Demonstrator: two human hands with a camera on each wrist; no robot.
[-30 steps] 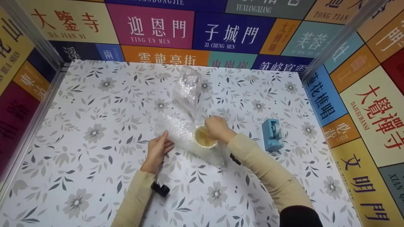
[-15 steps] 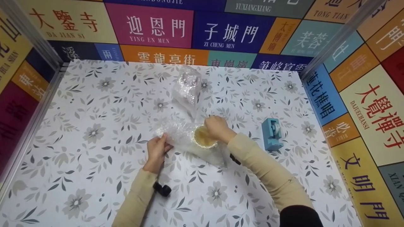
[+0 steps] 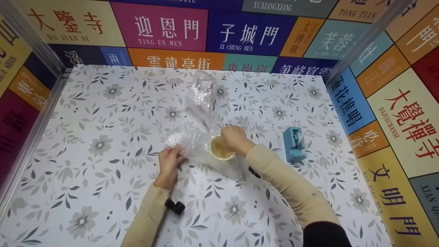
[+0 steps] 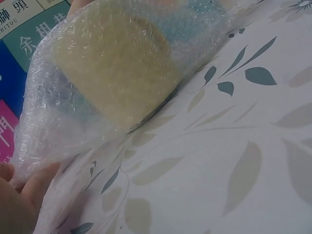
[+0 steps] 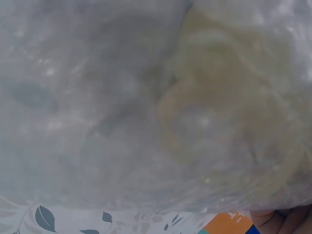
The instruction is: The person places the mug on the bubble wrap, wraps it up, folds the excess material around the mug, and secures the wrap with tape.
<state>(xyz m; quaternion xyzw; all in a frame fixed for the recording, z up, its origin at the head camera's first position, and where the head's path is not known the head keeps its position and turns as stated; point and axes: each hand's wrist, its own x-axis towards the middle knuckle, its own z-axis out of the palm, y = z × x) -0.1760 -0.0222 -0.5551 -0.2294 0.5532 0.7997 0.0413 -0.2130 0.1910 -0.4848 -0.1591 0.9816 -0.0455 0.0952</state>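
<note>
A pale yellow mug (image 3: 217, 148) stands on the table with its round mouth facing up. Clear bubble wrap (image 3: 192, 142) lies around it and spreads to the left; in the left wrist view the mug's wall (image 4: 117, 68) shows through the sheet. My right hand (image 3: 236, 139) grips the mug's right rim, fingers curled over the edge and partly hidden. At the wrap's left end, my left hand (image 3: 168, 163) pinches the edge between thumb and fingers. Bubble wrap (image 5: 97, 107) fills most of the right wrist view, with the mug blurred behind it.
Behind the mug stands another bubble-wrapped bundle (image 3: 202, 96), its contents hidden. A blue tape dispenser (image 3: 294, 144) sits to the right of my right forearm. The table (image 3: 113, 185) has a floral cover, and panels with printed characters (image 3: 164, 29) enclose its back and sides.
The left end of the bubble wrap has been drawn nearer and bunched up, with my left hand on its edge. My right hand and the mug stay in place.
</note>
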